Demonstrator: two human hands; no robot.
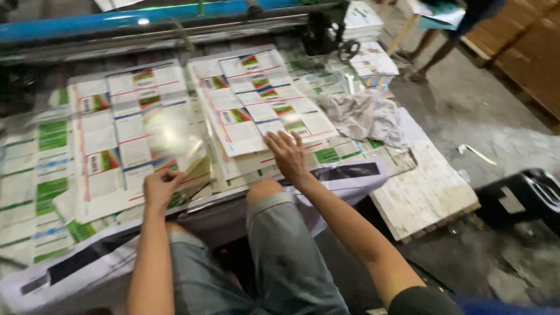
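Printed sheets [140, 116] on worktable, concrete floor [466, 105]

Printed sheets [140, 122] cover the counter [426, 192] almost edge to edge, so a hand passes only above them. The crumpled cloth [364, 116] blocks the right side, and the blue machine rail [116, 23] closes off the far edge. Bare boards show at the counter's right end, with open floor [466, 105] beyond.
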